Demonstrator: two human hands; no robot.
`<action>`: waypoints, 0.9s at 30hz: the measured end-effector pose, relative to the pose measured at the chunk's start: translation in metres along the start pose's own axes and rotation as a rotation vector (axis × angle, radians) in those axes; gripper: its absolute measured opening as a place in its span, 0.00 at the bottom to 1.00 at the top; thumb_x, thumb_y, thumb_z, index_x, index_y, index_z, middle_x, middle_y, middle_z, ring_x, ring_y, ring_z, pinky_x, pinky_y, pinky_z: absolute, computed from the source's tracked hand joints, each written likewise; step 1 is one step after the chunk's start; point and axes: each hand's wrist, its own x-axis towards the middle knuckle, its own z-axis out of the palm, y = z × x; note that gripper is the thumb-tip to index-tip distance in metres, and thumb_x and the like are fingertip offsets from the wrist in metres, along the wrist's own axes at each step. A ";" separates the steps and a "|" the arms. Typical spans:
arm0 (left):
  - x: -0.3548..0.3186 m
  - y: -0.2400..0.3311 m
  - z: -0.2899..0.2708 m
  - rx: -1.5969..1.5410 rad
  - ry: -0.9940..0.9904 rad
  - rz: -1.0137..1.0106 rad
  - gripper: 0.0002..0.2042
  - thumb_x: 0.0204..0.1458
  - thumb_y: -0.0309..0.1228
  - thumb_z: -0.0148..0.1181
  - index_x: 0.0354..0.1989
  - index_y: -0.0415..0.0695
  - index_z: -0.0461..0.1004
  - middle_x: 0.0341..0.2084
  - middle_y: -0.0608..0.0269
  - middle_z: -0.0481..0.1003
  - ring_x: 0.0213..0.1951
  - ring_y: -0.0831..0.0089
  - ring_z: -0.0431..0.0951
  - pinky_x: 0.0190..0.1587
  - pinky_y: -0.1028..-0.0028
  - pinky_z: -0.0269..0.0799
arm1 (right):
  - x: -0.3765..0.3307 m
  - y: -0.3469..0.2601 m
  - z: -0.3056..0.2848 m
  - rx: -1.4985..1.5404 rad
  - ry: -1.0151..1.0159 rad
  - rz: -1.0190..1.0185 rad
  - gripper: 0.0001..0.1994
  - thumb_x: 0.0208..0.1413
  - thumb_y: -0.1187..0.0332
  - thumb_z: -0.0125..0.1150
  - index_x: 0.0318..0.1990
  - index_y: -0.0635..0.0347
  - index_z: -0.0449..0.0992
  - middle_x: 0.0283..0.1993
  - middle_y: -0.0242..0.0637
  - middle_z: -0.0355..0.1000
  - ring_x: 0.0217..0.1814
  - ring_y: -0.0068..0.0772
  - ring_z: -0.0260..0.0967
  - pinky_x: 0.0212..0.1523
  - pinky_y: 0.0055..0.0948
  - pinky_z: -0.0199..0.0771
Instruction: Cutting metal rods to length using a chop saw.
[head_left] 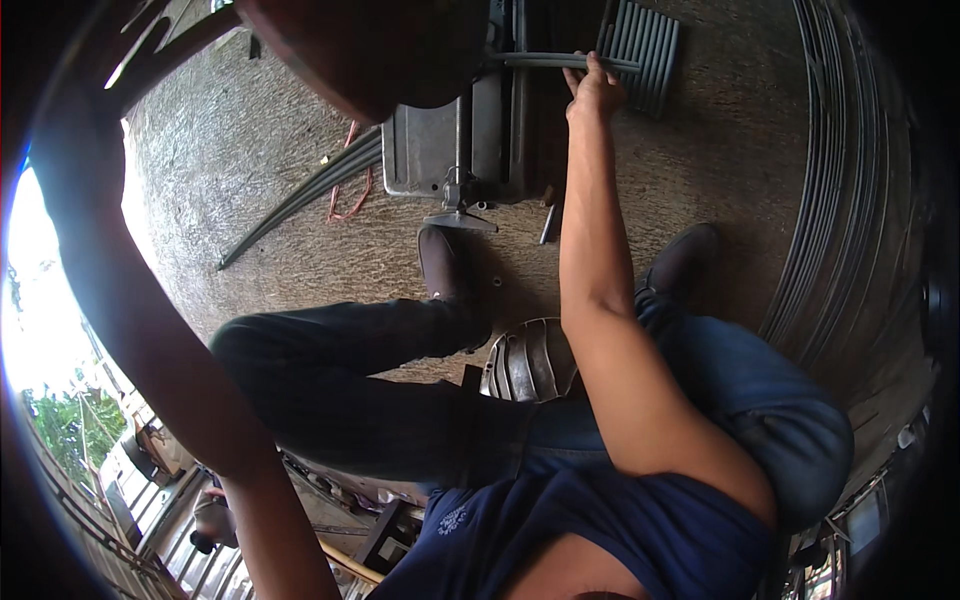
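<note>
Near the far edge, slightly right of the middle, my right hand [594, 88] has its fingers closed round grey metal rods [540, 61]. Those rods run leftward to a floor-standing machine that looks like a cut-off saw, with a flat grey metal base [420, 160] and a large dark rounded guard [400, 50]. At the far left, in shadow against glare, my raised left hand [82, 135] appears wrapped round a dark bar handle [185, 50] leading to the guard. The saw's disc is hidden. Beside my right hand lies a row of short cut rods [652, 60].
Long thin rods [815, 190] lie along the right side of the floor. More rods [300, 205] stick out left of the machine, near a red cord [350, 205]. A ribbed metal piece [530, 362] sits between my legs; a small tool [548, 222] lies by the base.
</note>
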 end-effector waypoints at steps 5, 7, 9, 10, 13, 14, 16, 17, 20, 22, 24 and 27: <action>-0.043 0.007 0.005 0.113 0.030 0.118 0.20 0.60 0.32 0.50 0.56 0.29 0.65 0.49 0.44 0.71 0.48 0.56 0.75 0.42 0.66 0.75 | 0.007 0.001 0.000 -0.021 -0.014 -0.013 0.07 0.58 0.76 0.57 0.42 0.71 0.71 0.39 0.48 0.75 0.40 0.39 0.77 0.38 0.34 0.87; -0.067 0.009 0.005 0.170 0.027 0.163 0.19 0.60 0.32 0.50 0.55 0.29 0.67 0.48 0.44 0.73 0.46 0.57 0.77 0.41 0.68 0.78 | 0.009 0.003 0.000 -0.043 0.043 -0.013 0.07 0.57 0.77 0.57 0.41 0.72 0.71 0.38 0.49 0.75 0.39 0.40 0.78 0.37 0.35 0.87; -0.092 0.010 0.004 -0.284 -0.133 -0.054 0.20 0.61 0.34 0.53 0.56 0.32 0.68 0.44 0.50 0.75 0.41 0.65 0.80 0.38 0.74 0.77 | 0.010 0.003 0.000 -0.033 0.037 -0.014 0.07 0.57 0.78 0.57 0.41 0.73 0.71 0.38 0.49 0.74 0.38 0.40 0.77 0.37 0.37 0.87; -0.104 0.010 0.003 -0.270 -0.172 -0.083 0.20 0.61 0.34 0.52 0.56 0.31 0.66 0.44 0.49 0.75 0.38 0.66 0.80 0.42 0.73 0.76 | 0.010 0.003 0.000 -0.031 0.030 -0.023 0.07 0.56 0.78 0.58 0.41 0.73 0.71 0.38 0.49 0.74 0.38 0.41 0.77 0.37 0.39 0.87; -0.126 0.004 0.007 -0.177 -0.108 -0.066 0.21 0.61 0.33 0.51 0.58 0.31 0.63 0.45 0.47 0.74 0.38 0.65 0.80 0.43 0.72 0.76 | 0.008 0.003 -0.001 0.007 0.017 -0.027 0.07 0.55 0.79 0.58 0.39 0.74 0.70 0.37 0.50 0.74 0.38 0.41 0.77 0.38 0.42 0.86; -0.134 0.003 0.007 -0.235 -0.106 -0.120 0.22 0.61 0.33 0.50 0.59 0.31 0.61 0.45 0.47 0.74 0.39 0.65 0.80 0.43 0.71 0.76 | 0.008 0.003 -0.001 0.013 0.013 -0.020 0.07 0.55 0.79 0.58 0.39 0.74 0.70 0.37 0.50 0.74 0.38 0.41 0.77 0.38 0.42 0.86; -0.143 0.001 0.009 -0.292 -0.108 -0.177 0.23 0.62 0.32 0.49 0.61 0.31 0.59 0.45 0.47 0.74 0.41 0.65 0.79 0.43 0.71 0.77 | 0.006 0.002 -0.002 0.032 0.004 -0.040 0.06 0.55 0.80 0.58 0.39 0.74 0.70 0.37 0.49 0.74 0.38 0.41 0.77 0.38 0.44 0.86; -0.145 0.000 0.010 -0.262 -0.085 -0.163 0.23 0.62 0.32 0.49 0.62 0.31 0.58 0.45 0.46 0.74 0.40 0.64 0.80 0.43 0.70 0.76 | 0.006 0.002 -0.002 0.031 0.013 -0.041 0.06 0.55 0.80 0.58 0.39 0.74 0.70 0.37 0.49 0.74 0.38 0.41 0.77 0.38 0.44 0.86; -0.147 -0.004 0.010 -0.209 -0.065 -0.117 0.24 0.63 0.31 0.47 0.63 0.31 0.55 0.45 0.46 0.74 0.39 0.63 0.80 0.42 0.70 0.77 | 0.005 0.003 -0.002 0.072 -0.003 -0.022 0.06 0.55 0.80 0.57 0.39 0.74 0.70 0.36 0.49 0.74 0.37 0.40 0.77 0.38 0.43 0.86; -0.151 -0.005 0.010 -0.187 -0.068 -0.083 0.24 0.63 0.31 0.46 0.64 0.32 0.54 0.45 0.45 0.74 0.37 0.62 0.81 0.41 0.70 0.77 | 0.005 0.003 -0.002 0.067 0.016 -0.008 0.06 0.55 0.80 0.57 0.39 0.74 0.69 0.35 0.48 0.73 0.37 0.40 0.77 0.38 0.43 0.86; -0.159 -0.005 0.009 -0.230 -0.099 -0.206 0.24 0.63 0.32 0.45 0.65 0.31 0.53 0.45 0.44 0.74 0.33 0.60 0.82 0.38 0.70 0.78 | 0.006 0.004 -0.002 0.071 0.020 -0.003 0.06 0.55 0.80 0.57 0.39 0.75 0.69 0.35 0.49 0.73 0.37 0.39 0.77 0.36 0.40 0.87; -0.172 -0.010 0.012 -0.237 -0.094 -0.169 0.25 0.64 0.33 0.45 0.65 0.31 0.52 0.44 0.43 0.74 0.32 0.60 0.82 0.35 0.70 0.79 | 0.006 0.004 -0.003 0.128 0.029 0.012 0.07 0.54 0.80 0.58 0.39 0.76 0.69 0.37 0.50 0.73 0.37 0.40 0.77 0.36 0.39 0.87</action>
